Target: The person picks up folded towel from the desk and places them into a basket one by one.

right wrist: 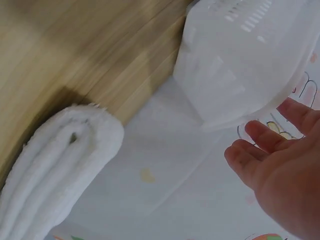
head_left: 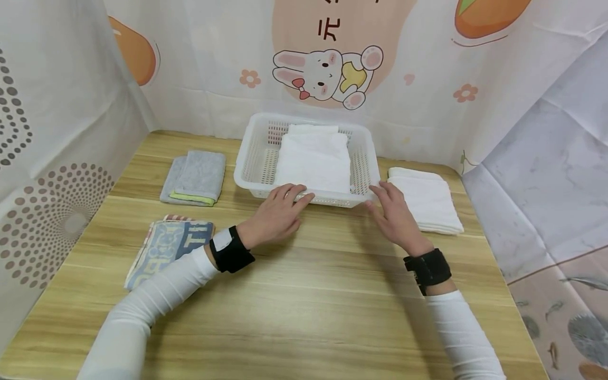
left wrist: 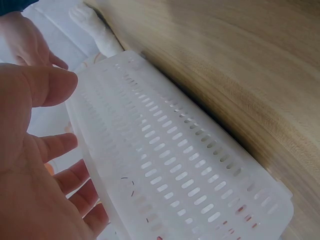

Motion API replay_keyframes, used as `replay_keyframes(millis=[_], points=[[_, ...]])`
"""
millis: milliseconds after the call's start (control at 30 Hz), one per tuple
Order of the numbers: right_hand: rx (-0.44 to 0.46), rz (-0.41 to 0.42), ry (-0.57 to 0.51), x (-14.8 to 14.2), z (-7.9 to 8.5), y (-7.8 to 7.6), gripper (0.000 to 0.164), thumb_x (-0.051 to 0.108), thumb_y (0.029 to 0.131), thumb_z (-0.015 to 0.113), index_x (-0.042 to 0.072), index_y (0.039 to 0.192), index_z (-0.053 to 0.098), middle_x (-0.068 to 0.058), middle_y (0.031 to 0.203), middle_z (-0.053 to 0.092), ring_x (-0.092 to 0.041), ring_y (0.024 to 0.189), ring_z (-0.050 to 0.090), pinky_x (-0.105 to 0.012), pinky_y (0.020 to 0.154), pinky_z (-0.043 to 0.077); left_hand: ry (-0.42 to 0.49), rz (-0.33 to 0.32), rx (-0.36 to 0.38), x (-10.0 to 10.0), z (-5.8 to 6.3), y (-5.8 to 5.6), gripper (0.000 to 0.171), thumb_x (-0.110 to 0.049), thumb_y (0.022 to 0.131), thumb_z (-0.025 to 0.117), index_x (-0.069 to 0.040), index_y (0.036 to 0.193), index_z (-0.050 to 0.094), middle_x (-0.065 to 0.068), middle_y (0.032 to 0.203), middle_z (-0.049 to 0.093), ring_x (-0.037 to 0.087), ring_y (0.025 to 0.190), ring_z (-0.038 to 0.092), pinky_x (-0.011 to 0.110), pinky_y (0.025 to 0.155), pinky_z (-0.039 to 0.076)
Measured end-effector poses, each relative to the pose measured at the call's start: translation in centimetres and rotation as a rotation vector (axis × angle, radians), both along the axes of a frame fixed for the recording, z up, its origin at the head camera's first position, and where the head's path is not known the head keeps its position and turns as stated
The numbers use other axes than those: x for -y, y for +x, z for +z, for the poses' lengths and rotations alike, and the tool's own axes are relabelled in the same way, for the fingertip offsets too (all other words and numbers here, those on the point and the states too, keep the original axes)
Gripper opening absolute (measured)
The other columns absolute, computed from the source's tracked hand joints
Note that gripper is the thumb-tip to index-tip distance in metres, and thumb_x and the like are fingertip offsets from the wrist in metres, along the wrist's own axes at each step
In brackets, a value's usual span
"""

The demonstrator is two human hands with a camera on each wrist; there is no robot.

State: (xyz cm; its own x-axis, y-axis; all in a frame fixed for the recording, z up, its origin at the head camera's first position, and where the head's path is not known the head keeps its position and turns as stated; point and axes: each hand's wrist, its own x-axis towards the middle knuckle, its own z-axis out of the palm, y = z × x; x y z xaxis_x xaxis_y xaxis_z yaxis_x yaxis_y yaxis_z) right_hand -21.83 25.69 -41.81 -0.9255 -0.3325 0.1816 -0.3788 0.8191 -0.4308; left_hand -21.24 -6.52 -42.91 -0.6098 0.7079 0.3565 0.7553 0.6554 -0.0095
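Observation:
A white perforated plastic basket (head_left: 252, 184) stands at the back middle of the table, with folded white towels (head_left: 313, 158) inside. My left hand (head_left: 273, 216) is at the middle of its front rim, fingertips over the edge. In the left wrist view, thumb and fingers lie apart beside the basket's slotted wall (left wrist: 165, 145). At the front right corner is my right hand (head_left: 396, 219), its fingers (right wrist: 267, 137) loosely extended right at the rim. Close to the right of that hand lies a stack of folded white towels (head_left: 427, 200).
On the left of the wooden table (head_left: 309, 311) are folded grey towels (head_left: 204, 171) with a yellow-green one partly under them. Nearer the front lies a blue patterned towel (head_left: 166, 245), partly covered by my left forearm. A printed curtain (head_left: 209, 47) hangs right behind the basket.

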Motion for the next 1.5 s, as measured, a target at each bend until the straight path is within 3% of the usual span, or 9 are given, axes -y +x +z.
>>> replay_keyframes(millis=[333, 567, 800, 1067, 1333, 1500], points=[[0.030, -0.071, -0.032, -2.9, 0.2, -1.3, 0.057, 0.035, 0.108, 0.037, -0.007, 0.148, 0.036, -0.037, 0.151, 0.026, -0.055, 0.141, 0.020, -0.068, 0.110, 0.020, 0.000, 0.003, -0.022, 0.3, -0.2, 0.1, 0.060, -0.017, 0.089, 0.069, -0.006, 0.143, 0.046, 0.019, 0.140, 0.046, 0.035, 0.126, 0.044, 0.047, 0.105, 0.037], [0.107, -0.172, -0.012, -6.0, 0.9, -3.4, 0.065, 0.039, 0.108, 0.031, -0.008, 0.152, 0.025, -0.042, 0.151, 0.017, -0.059, 0.140, 0.013, -0.069, 0.111, 0.014, 0.000, 0.000, -0.027, 0.4, 0.0, 0.2, 0.061, -0.019, 0.090, 0.069, -0.006, 0.144, 0.045, 0.019, 0.140, 0.045, 0.035, 0.125, 0.043, 0.047, 0.105, 0.037], [0.097, -0.214, 0.029, -8.4, 0.8, -5.6, 0.064, 0.036, 0.108, 0.034, -0.014, 0.147, 0.029, -0.045, 0.146, 0.022, -0.065, 0.134, 0.018, -0.072, 0.107, 0.017, -0.004, 0.003, -0.009, 0.5, -0.1, 0.1, 0.060, -0.017, 0.090, 0.068, -0.006, 0.144, 0.044, 0.018, 0.140, 0.044, 0.035, 0.126, 0.043, 0.047, 0.106, 0.037], [0.210, -0.291, 0.055, -10.2, -0.2, -7.3, 0.069, 0.041, 0.107, 0.028, -0.013, 0.149, 0.023, -0.046, 0.148, 0.016, -0.066, 0.136, 0.012, -0.071, 0.108, 0.016, -0.036, 0.016, 0.038, 0.6, 0.0, 0.1, 0.057, -0.016, 0.093, 0.064, -0.007, 0.145, 0.043, 0.017, 0.143, 0.042, 0.035, 0.128, 0.041, 0.047, 0.105, 0.037], [0.353, -0.319, 0.161, -11.8, -0.9, -7.6, 0.076, 0.044, 0.106, 0.023, -0.018, 0.148, 0.016, -0.052, 0.143, 0.014, -0.068, 0.133, 0.012, -0.071, 0.108, 0.016, -0.056, 0.013, 0.060, 0.4, 0.0, -0.2, 0.058, -0.020, 0.095, 0.062, -0.007, 0.148, 0.040, 0.018, 0.146, 0.041, 0.035, 0.131, 0.039, 0.047, 0.107, 0.036], [0.481, -0.351, 0.187, -12.9, -2.2, -7.7, 0.083, 0.052, 0.103, 0.022, -0.014, 0.151, 0.007, -0.051, 0.145, 0.006, -0.069, 0.133, 0.006, -0.074, 0.105, 0.017, -0.052, 0.006, 0.057, 0.5, 0.0, -0.2, 0.062, -0.021, 0.093, 0.067, -0.007, 0.147, 0.041, 0.018, 0.146, 0.041, 0.035, 0.131, 0.040, 0.048, 0.106, 0.037]])
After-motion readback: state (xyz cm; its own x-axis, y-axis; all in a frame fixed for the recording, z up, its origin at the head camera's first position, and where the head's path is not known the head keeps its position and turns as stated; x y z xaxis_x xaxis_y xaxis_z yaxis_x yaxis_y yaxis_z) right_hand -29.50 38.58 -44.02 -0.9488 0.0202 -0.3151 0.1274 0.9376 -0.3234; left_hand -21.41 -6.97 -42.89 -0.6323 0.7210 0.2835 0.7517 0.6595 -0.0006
